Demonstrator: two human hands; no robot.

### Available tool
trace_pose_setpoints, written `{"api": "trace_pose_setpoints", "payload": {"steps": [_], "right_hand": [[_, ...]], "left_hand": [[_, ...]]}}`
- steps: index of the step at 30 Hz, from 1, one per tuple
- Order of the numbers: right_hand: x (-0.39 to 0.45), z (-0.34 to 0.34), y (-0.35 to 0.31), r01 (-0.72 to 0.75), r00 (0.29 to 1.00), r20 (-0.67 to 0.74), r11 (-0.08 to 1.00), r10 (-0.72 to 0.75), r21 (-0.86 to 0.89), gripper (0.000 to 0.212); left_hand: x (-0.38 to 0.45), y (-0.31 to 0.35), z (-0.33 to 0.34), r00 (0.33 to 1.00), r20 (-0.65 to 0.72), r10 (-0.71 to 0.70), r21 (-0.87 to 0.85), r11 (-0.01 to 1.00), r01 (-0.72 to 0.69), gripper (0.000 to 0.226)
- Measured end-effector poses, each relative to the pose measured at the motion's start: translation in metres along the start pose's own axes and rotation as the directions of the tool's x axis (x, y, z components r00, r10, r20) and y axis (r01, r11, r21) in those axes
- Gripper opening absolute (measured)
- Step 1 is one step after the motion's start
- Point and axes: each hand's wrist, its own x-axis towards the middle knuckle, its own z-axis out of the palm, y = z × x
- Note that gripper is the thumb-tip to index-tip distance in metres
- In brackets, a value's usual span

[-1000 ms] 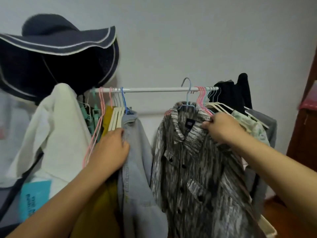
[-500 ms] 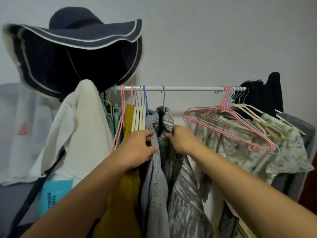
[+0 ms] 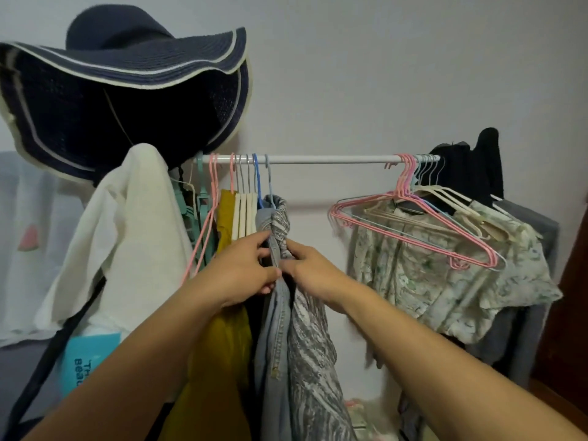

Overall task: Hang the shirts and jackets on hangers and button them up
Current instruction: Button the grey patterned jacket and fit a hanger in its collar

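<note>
A white rail (image 3: 331, 159) carries the clothes. At its left hang a mustard garment (image 3: 227, 332), a pale denim jacket (image 3: 272, 329) and a grey streaked shirt (image 3: 313, 351), pressed side by side. My left hand (image 3: 240, 272) grips the denim jacket's front edge just below its collar. My right hand (image 3: 307, 265) pinches the grey shirt's upper edge right beside it. The two hands almost touch. Empty pink and cream hangers (image 3: 423, 224) hang at the rail's right over a pale floral shirt (image 3: 445, 281).
A wide navy sun hat (image 3: 127, 90) sits on the rack's left end above a white garment (image 3: 127, 237). Dark clothes (image 3: 471, 167) and a grey garment (image 3: 525, 313) crowd the right end. A teal bag (image 3: 86, 358) hangs low left. The wall stands close behind.
The grey shirt has slid left along the rail from mid-rail to the denim jacket. My right hand followed it and now pinches it beside my left hand. The view shifted.
</note>
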Motion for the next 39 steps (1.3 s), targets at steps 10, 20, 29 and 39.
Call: {"api": "trace_pose_setpoints", "payload": {"steps": [10, 20, 29, 39], "right_hand": [[-0.065, -0.141, 0.069, -0.230, 0.904, -0.381, 0.530, -0.195, -0.816, 0.040], [-0.070, -0.270, 0.112, -0.690, 0.707, -0.692, 0.073, -0.148, -0.720, 0.038], [-0.065, -0.263, 0.101, -0.577, 0.810, -0.533, -0.177, -0.244, -0.797, 0.017], [-0.062, -0.243, 0.060, -0.468, 0.773, -0.462, 0.100, -0.435, -0.878, 0.014]], "left_hand": [[-0.009, 0.011, 0.020, 0.894, -0.135, 0.427, 0.738, 0.646, -0.197, 0.049], [0.037, -0.001, 0.038, 0.922, -0.019, 0.388, 0.782, 0.580, -0.228, 0.041], [0.034, -0.001, 0.033, 0.932, -0.015, 0.362, 0.779, 0.589, -0.216, 0.040], [0.030, 0.026, 0.045, 0.923, -0.045, 0.381, 0.711, 0.661, -0.238, 0.038]]}}
